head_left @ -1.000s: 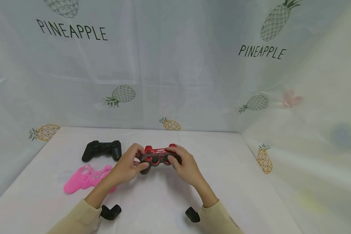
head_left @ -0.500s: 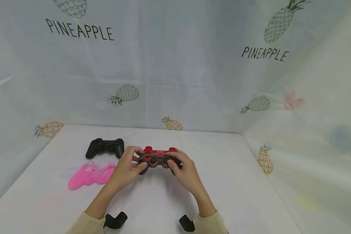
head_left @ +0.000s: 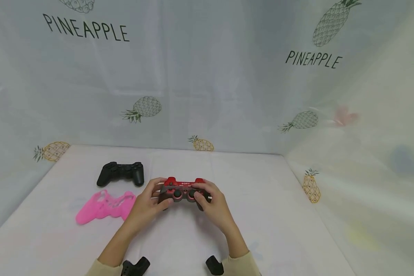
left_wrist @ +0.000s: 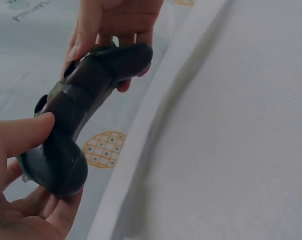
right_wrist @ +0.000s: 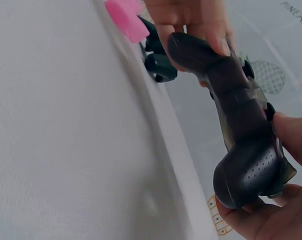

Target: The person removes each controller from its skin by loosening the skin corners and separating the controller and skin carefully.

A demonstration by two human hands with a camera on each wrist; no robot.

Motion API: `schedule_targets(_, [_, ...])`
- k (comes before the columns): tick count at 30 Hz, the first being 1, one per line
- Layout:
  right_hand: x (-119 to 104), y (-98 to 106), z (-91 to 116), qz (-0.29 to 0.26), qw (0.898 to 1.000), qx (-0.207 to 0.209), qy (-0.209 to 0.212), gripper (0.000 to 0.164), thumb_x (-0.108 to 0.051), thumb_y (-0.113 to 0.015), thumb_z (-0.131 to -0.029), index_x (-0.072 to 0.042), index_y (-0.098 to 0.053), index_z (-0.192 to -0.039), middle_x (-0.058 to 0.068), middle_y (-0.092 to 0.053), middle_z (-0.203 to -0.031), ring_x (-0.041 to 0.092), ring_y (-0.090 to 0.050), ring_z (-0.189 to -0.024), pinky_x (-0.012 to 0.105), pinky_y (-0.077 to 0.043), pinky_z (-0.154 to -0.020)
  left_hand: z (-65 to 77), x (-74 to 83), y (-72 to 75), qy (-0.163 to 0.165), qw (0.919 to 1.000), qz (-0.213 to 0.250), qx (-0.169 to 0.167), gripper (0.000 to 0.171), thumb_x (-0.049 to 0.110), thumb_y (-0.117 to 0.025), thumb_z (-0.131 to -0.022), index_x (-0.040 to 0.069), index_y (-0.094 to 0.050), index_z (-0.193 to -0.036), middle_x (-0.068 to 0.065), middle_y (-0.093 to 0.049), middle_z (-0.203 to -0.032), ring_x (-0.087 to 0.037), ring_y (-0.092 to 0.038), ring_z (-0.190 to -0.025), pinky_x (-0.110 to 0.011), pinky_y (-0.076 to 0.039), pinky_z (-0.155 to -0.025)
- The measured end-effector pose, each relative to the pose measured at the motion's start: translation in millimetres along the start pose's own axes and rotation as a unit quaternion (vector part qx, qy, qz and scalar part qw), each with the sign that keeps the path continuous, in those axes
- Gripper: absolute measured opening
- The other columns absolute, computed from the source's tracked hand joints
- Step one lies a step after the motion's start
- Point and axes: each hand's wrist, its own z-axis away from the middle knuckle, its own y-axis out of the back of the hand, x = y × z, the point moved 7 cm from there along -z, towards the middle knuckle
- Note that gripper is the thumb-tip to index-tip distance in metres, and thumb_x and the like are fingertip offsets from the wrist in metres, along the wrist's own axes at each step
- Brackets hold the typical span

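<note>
Above the middle of the table, both hands hold a red and black game controller (head_left: pixel 185 184) with its stick side facing up. A dark see-through cover lies over part of it. My left hand (head_left: pixel 145 205) grips the left end, thumb on the near edge and fingers behind. On the other end, my right hand (head_left: pixel 214 205) has its thumb beside the right stick and its index finger across the top. The left wrist view shows the near side of the controller (left_wrist: pixel 88 82) with its dark handles. In the right wrist view, a loose cover edge sticks out near the right handle (right_wrist: pixel 248 167).
A black controller (head_left: pixel 121 173) lies on the white table (head_left: pixel 279 214) at the back left. In front of it is a pink controller skin (head_left: pixel 105 209), partly behind the left forearm. White pineapple-print curtains (head_left: pixel 207 76) stand behind and beside the table.
Both hands have brought the red controller slightly nearer the body, keeping their grip on its two ends. The black controller and pink skin stay where they lie; the head view shifts a little.
</note>
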Motion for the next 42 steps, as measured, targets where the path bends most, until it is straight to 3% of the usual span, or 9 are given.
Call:
schedule_targets(10, [0,-4,1,-0.008,0.999,0.022,0.027,0.023,-0.022,-0.074,-0.102,-0.023,-0.077,-0.125,0.005,-0.058,-0.151,0.031,-0.059,-0.137,0.047,-0.060,-0.094,5.7,-9.6,1.0,-0.019,0.9996,0.020,-0.007,0.071,0.019,-0.081,-0.096,0.019,-0.041,-0.155,-0.023,-0.062,-0.141,-0.033,-0.070,-0.122,-0.024,-0.057,-0.090])
schedule_targets(17, [1,0,3,-0.002,0.998,0.054,0.025,0.017,-0.020,-0.075,-0.101,-0.024,-0.079,-0.117,0.001,-0.062,-0.147,0.026,-0.064,-0.131,0.040,-0.060,-0.092,6.3,-7.4,-2.2,-0.060,0.9977,-0.032,0.000,0.072,0.021,-0.085,-0.093,0.025,-0.046,-0.153,-0.019,-0.063,-0.135,-0.030,-0.073,-0.112,-0.029,-0.059,-0.088])
schedule_targets(22, [1,0,3,-0.003,0.998,0.065,0.021,0.015,-0.020,-0.076,-0.100,-0.026,-0.080,-0.114,-0.002,-0.063,-0.145,0.021,-0.065,-0.129,0.033,-0.060,-0.089,5.5,-4.2,-3.3,-0.090,0.9936,-0.068,-0.001,0.075,0.018,-0.089,-0.087,0.031,-0.053,-0.151,-0.009,-0.064,-0.142,-0.027,-0.072,-0.113,-0.033,-0.060,-0.092])
schedule_targets(27, [0,-1,2,0.017,0.997,0.059,0.036,0.015,-0.021,-0.076,-0.100,-0.023,-0.081,-0.114,0.002,-0.064,-0.143,0.025,-0.066,-0.128,0.034,-0.061,-0.087,5.8,-4.6,0.9,-0.083,0.9934,-0.078,0.016,0.070,0.016,-0.089,-0.086,0.032,-0.059,-0.148,-0.010,-0.062,-0.147,-0.029,-0.072,-0.114,-0.033,-0.060,-0.089])
schedule_targets(31, [-4,3,3,0.061,0.993,0.077,0.058,0.016,-0.017,-0.080,-0.097,-0.022,-0.081,-0.112,0.005,-0.067,-0.139,0.028,-0.065,-0.128,0.045,-0.060,-0.094,5.1,-5.9,-0.5,-0.064,0.9970,-0.044,0.004,0.069,0.013,-0.088,-0.087,0.030,-0.060,-0.148,-0.014,-0.059,-0.149,-0.029,-0.074,-0.111,-0.028,-0.060,-0.086])
schedule_targets(35, [-7,9,4,0.101,0.986,0.107,0.078,0.017,-0.018,-0.084,-0.092,-0.024,-0.083,-0.108,0.002,-0.069,-0.135,0.027,-0.059,-0.130,0.054,-0.050,-0.103,4.3,-8.1,-3.5,-0.045,0.9989,-0.005,-0.014,0.069,0.010,-0.086,-0.088,0.029,-0.060,-0.148,-0.017,-0.057,-0.148,-0.024,-0.076,-0.107,-0.026,-0.060,-0.081])
schedule_targets(38, [-10,12,4,0.115,0.981,0.125,0.095,0.016,-0.020,-0.087,-0.089,-0.024,-0.084,-0.105,-0.002,-0.069,-0.127,0.023,-0.054,-0.124,0.051,-0.046,-0.101,4.6,-7.7,-3.1,-0.047,0.9988,0.000,-0.013,0.068,0.010,-0.086,-0.088,0.029,-0.059,-0.148,-0.018,-0.058,-0.142,-0.023,-0.076,-0.106,-0.026,-0.060,-0.080])
schedule_targets(42, [-12,13,4,0.120,0.978,0.128,0.109,0.018,-0.020,-0.090,-0.085,-0.024,-0.085,-0.102,-0.011,-0.070,-0.110,0.013,-0.055,-0.110,0.038,-0.048,-0.091,5.2,-6.7,-1.5,-0.055,0.9984,-0.007,-0.006,0.069,0.010,-0.086,-0.087,0.029,-0.060,-0.148,-0.017,-0.059,-0.143,-0.025,-0.075,-0.108,-0.025,-0.059,-0.081])
